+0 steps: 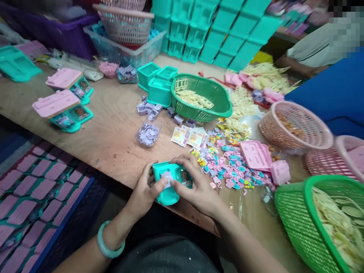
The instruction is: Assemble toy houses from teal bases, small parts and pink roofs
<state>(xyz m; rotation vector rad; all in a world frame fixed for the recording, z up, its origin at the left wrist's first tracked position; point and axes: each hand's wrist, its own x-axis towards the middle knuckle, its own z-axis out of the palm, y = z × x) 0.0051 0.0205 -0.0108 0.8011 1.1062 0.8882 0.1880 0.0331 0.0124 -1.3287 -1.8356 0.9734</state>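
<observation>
At the table's front edge, both hands are closed around a teal plastic toy case (168, 197). My left hand (144, 193) grips its left side, with the thumb on a small lilac piece (166, 179) at the front of the case. From the right, my right hand (199, 185) holds the case, its thumb on the same lilac piece and its fingers over the top. A clear window with a small figure behind it shows beside the right fingers. Just beyond the hands stands a clear tub of lilac pieces (148, 133).
Loose pink, blue and yellow parts (227, 167) cover the table to the right. A green basket (204, 110) holds cream parts; another green basket (292, 208) stands at the near right. Two pink-topped cases (59, 106) stand left. Another person's hand (307, 70) is at the back right.
</observation>
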